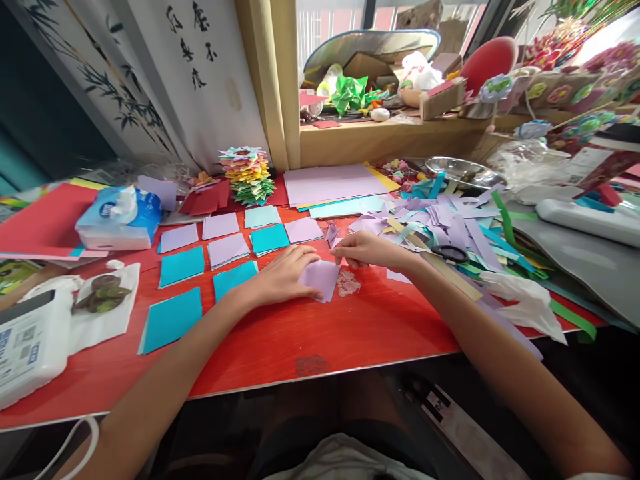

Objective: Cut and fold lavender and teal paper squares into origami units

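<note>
A small stack of lavender paper squares (323, 280) lies on the red table near the middle. My left hand (280, 275) holds it from the left, fingers along the top edge and thumb at the lower edge. At its upper right corner, my right hand (367, 250) pinches with thumb and forefinger closed. A small folded lavender piece (332, 235) sits just beyond my right fingertips. Piles of teal squares (181, 265) and lavender squares (227, 249) are laid out left of and behind my left hand. Black-handled scissors (450, 253) lie beyond my right wrist.
Cut paper strips (453, 223) heap up on the right, near a metal bowl (467, 172). Larger lavender sheets (330, 185) lie at the back beside a folded-paper tower (247, 175). A tissue pack (120, 217) and a white device (33, 347) stand on the left.
</note>
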The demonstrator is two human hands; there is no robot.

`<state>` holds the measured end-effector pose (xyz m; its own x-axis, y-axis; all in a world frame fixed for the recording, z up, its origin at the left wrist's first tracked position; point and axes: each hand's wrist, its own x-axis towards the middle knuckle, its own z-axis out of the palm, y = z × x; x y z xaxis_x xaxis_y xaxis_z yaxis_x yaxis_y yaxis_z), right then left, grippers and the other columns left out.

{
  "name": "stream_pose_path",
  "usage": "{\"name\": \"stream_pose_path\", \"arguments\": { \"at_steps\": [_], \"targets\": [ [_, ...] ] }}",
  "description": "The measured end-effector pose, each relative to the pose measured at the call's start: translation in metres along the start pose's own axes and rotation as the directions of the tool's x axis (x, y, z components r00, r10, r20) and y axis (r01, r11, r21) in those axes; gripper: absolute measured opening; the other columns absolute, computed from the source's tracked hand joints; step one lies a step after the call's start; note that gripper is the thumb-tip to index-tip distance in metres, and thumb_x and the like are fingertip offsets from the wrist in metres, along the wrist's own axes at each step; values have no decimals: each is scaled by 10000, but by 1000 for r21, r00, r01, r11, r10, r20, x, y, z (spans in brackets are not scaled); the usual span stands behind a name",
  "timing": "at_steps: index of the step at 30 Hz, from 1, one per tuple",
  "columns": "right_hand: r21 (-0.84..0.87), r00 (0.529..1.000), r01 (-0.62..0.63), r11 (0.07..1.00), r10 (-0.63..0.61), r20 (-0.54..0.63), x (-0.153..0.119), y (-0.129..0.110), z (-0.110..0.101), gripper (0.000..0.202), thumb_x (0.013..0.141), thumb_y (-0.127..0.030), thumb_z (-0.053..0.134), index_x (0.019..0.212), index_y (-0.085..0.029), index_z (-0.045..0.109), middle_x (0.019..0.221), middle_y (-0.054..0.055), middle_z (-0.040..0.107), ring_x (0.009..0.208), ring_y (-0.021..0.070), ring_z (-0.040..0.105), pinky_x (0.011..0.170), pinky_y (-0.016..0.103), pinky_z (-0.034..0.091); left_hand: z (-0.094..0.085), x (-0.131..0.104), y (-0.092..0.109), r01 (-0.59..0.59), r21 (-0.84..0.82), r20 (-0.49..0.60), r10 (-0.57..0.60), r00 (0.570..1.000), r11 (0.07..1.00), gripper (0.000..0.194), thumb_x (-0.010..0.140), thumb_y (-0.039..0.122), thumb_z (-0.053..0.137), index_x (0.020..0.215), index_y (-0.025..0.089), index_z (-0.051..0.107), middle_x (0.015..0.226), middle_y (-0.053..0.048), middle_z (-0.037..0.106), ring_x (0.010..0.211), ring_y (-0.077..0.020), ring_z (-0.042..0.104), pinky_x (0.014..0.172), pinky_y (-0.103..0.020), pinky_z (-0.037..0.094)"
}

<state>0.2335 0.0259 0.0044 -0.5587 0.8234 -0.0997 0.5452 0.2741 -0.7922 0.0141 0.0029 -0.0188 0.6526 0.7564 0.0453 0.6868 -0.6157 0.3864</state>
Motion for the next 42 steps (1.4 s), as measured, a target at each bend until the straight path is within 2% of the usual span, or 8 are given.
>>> {"name": "stream_pose_path", "arguments": {
  "at_steps": [8,13,19,27,32,35,38,42],
  "targets": [
    [-28,999,-24,999,25,27,5,4,7,284,785,-407,501,702,-152,594,515,-13,499,446,83,411,441,226,296,-1,-1,3,28,-51,-20,-29,999,998,562,738,485,575,1220,247,411,1321,-62,390,1236,-250,323,1008,-429,326],
    [-77,1000,16,997,-16,-5,7,3,11,259,732,-397,559,743,-150,634,626,-4,531,548,91,428,515,239,293,-2,-1,6,26,-28,-128,-29,991,999,338,817,311,505,1149,257,478,1326,-45,358,1245,-241,273,1037,-428,280],
    [85,990,113,990,-106,-88,6,0,15,140,736,-274,543,713,-143,586,663,-5,513,611,93,426,552,240,302,-5,2,10,75,-68,-271,-91,958,995,236,841,234,446,1059,236,535,1123,-37,517,1096,-225,388,979,-414,327],
    [427,980,179,886,-120,-161,5,-7,19,195,759,-301,596,879,-148,595,843,34,591,757,121,540,642,245,431,-7,6,2,7,-569,-453,-320,832,823,209,754,243,569,954,196,532,944,-23,576,849,-147,549,766,-295,472],
    [649,994,97,754,-39,-104,9,-7,35,188,820,-281,545,853,-124,644,845,68,649,778,127,594,796,293,469,-4,7,2,-28,-612,-552,-402,730,790,181,734,266,614,880,186,543,862,-17,586,800,-137,565,725,-283,485],
    [743,991,82,665,22,-130,11,-7,42,165,832,-243,533,829,-125,648,835,69,657,741,116,604,795,283,481,-4,3,8,-20,-465,-652,-326,684,885,107,782,273,573,835,188,535,811,-6,586,754,-126,566,697,-271,487],
    [784,988,105,612,27,-153,11,-7,44,171,824,-269,553,833,-126,647,847,76,658,735,121,604,773,276,491,-5,-1,12,-28,-123,-735,-72,675,992,42,828,207,512,813,186,545,808,-11,575,768,-125,555,720,-269,477],
    [799,985,121,589,27,-170,10,-8,42,196,802,-297,583,842,-116,647,821,77,660,695,121,596,719,274,492,-4,-3,7,-86,202,-696,205,688,976,106,855,159,458,892,183,554,936,-49,587,930,-152,556,824,-290,466]
  ]
}}
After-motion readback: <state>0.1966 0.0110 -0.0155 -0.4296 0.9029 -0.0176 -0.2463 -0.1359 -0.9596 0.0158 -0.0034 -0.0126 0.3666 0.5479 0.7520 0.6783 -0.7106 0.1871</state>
